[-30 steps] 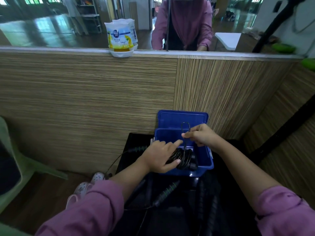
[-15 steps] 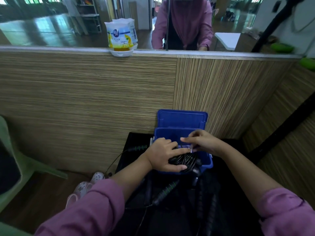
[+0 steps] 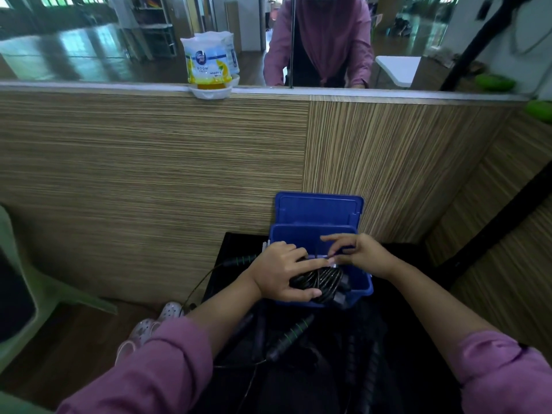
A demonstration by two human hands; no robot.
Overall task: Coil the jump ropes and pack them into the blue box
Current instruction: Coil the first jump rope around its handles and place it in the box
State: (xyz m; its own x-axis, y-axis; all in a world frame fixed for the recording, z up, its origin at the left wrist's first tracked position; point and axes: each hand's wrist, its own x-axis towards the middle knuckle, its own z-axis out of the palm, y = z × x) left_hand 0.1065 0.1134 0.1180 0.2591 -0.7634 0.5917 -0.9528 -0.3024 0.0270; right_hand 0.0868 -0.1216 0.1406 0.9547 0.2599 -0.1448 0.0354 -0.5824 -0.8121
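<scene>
The left hand [image 3: 280,271] covers the near-left part of the coiled rope [image 3: 324,279] in the blue box [image 3: 355,289], so how the coil ends there cannot be told. The right hand [image 3: 363,253] hides the box's far-right inside. Below the box, more rope handles [image 3: 291,336] merge into the dark surface; their number is unclear. Both sleeves [image 3: 143,377] run off the bottom edge.

Blue box [image 3: 316,210], black coiled rope [image 3: 324,280], black handle w/ green rings [image 3: 291,334], pink sleeves [image 3: 155,372], striped wood wall [image 3: 149,162].
</scene>
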